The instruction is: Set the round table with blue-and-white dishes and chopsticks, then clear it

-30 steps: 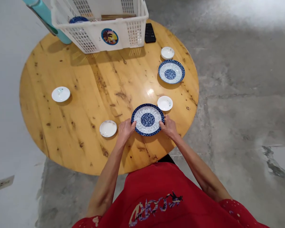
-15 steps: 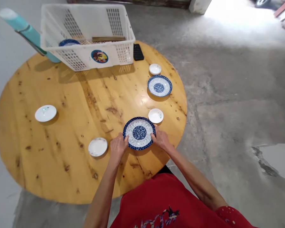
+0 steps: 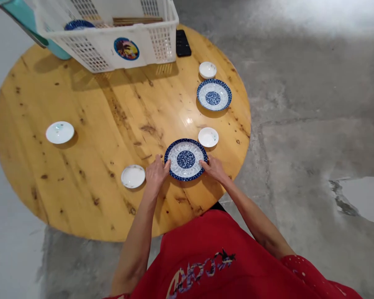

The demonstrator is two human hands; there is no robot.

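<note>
A blue-and-white patterned plate (image 3: 185,159) lies flat on the round wooden table (image 3: 106,124) near its front edge. My left hand (image 3: 156,174) grips the plate's left rim and my right hand (image 3: 214,168) grips its right rim, fingers curled on the edge. A small white saucer (image 3: 208,137) sits just beyond the plate to the right. Another small white saucer (image 3: 133,176) lies just left of my left hand.
A second patterned plate (image 3: 214,94) and a small white saucer (image 3: 207,69) sit at the table's right. A third saucer (image 3: 60,132) lies far left. A white plastic basket (image 3: 109,37) with a plate and chopsticks stands at the back, beside a black remote (image 3: 183,43) and a teal bottle (image 3: 25,20).
Both hands stay on the plate's rim, and the plate rests in the same spot beside the saucer. Only the camera view has shifted.
</note>
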